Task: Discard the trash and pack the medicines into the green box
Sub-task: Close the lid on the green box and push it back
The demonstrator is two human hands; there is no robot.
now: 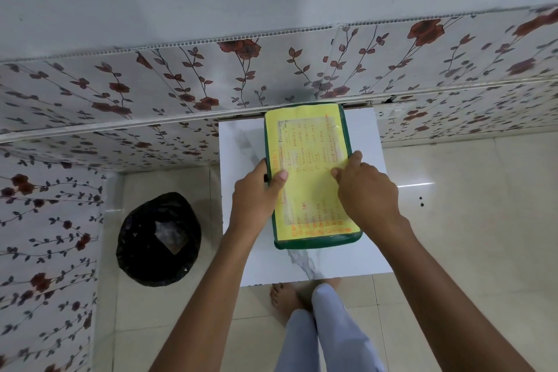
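The green box lies on a small white marble-patterned table, its lid down. A yellow sheet with orange handwriting covers the lid. My left hand grips the box's left edge, thumb resting on the yellow sheet. My right hand presses on the lid's right side, fingers curled over the right edge. No medicines or loose trash show on the table; the box's contents are hidden.
A bin lined with a black bag stands on the tiled floor left of the table, with crumpled wrappers inside. Floral wall panels run behind and to the left. My feet are under the table's front edge.
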